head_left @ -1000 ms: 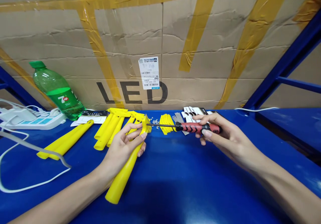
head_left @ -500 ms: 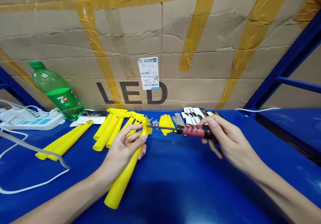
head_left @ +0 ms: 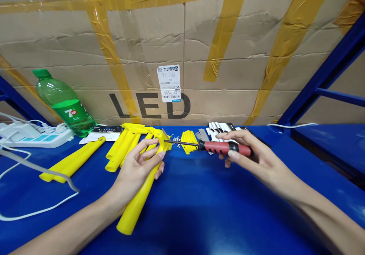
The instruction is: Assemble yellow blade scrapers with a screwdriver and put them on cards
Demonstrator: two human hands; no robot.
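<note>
A yellow scraper point(head_left: 139, 200) with a hollow tube handle slants across the middle of the view. Near its head, my left hand point(head_left: 142, 161) is closed around it, thumb in front. In my right hand point(head_left: 251, 154) is a screwdriver point(head_left: 218, 147) with a red and black handle, held level between thumb and fingers. Its dark shaft points left, and the tip meets the scraper's head. Whether the tip sits on a screw is too small to tell. Just behind the shaft lie small yellow plates point(head_left: 188, 139) and a scatter of tiny screws point(head_left: 176, 140).
More yellow scrapers point(head_left: 122, 142) lie left of centre, with two yellow handles point(head_left: 74, 161) farther left. Grey blades point(head_left: 203, 135) and white packets point(head_left: 215, 129) are behind. A green soda bottle point(head_left: 67, 104) leans by a power strip point(head_left: 42, 137) with cables. A cardboard box point(head_left: 228, 49) backs the blue table.
My right hand's fingers have shifted along the screwdriver, and its handle has turned and moved slightly right. The scraper and my left hand have drifted slightly left.
</note>
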